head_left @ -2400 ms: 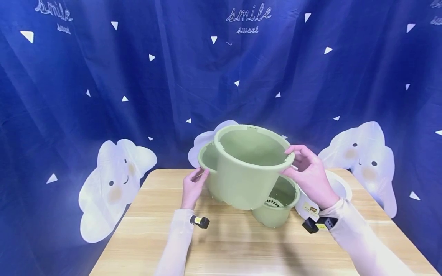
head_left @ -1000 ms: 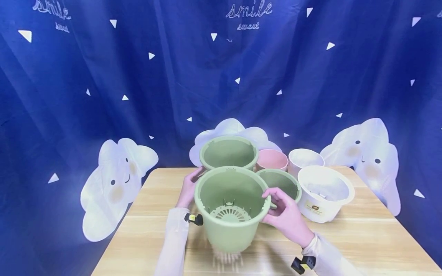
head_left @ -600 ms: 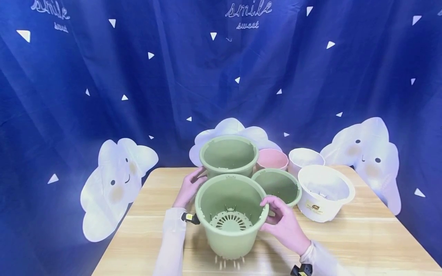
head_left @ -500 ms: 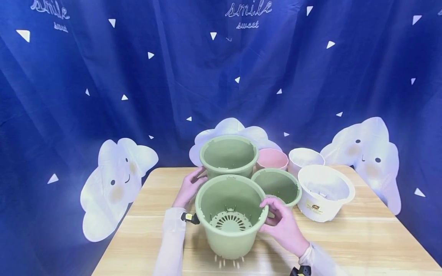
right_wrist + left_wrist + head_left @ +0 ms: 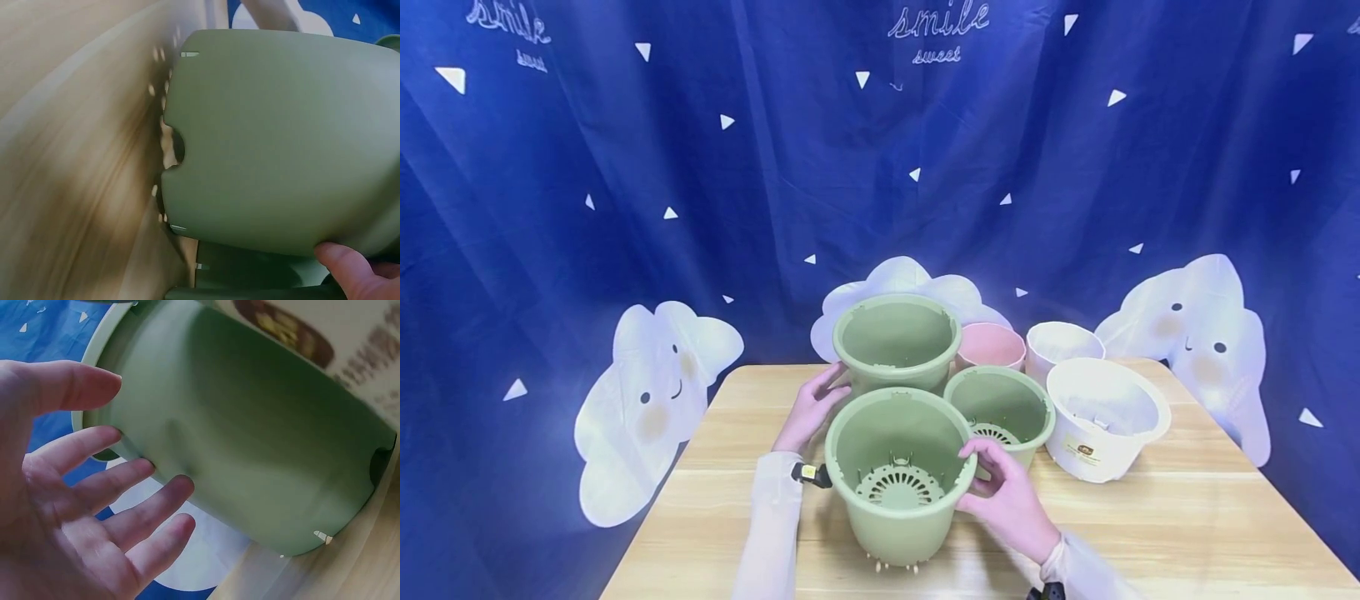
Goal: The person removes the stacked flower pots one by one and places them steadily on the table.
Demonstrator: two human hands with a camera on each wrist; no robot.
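Note:
My right hand (image 5: 1004, 502) pinches the right rim of the front green flowerpot (image 5: 901, 529), fingers over the edge and thumb against the outer wall. That pot is upright, with a slotted floor, and its notched base is right at the tabletop in the right wrist view. My left hand (image 5: 809, 410) is at the left side of the rear green flowerpot (image 5: 898, 379). In the left wrist view its loosely spread fingers (image 5: 159, 509) lie against or close to that pot's wall (image 5: 250, 437). A printed label (image 5: 294, 331) shows very near that camera.
A smaller green flowerpot (image 5: 1037, 446) stands right of the front one. Behind it are a pink pot (image 5: 991, 360) and a white pot (image 5: 1039, 364), with a wider white pot (image 5: 1093, 462) on the right. A blue curtain (image 5: 790, 150) hangs behind the wooden table (image 5: 1150, 533).
My right hand has brought the front green pot down from the air towards me, and most recently a little lower onto the table. My left hand has stayed by the rear pot.

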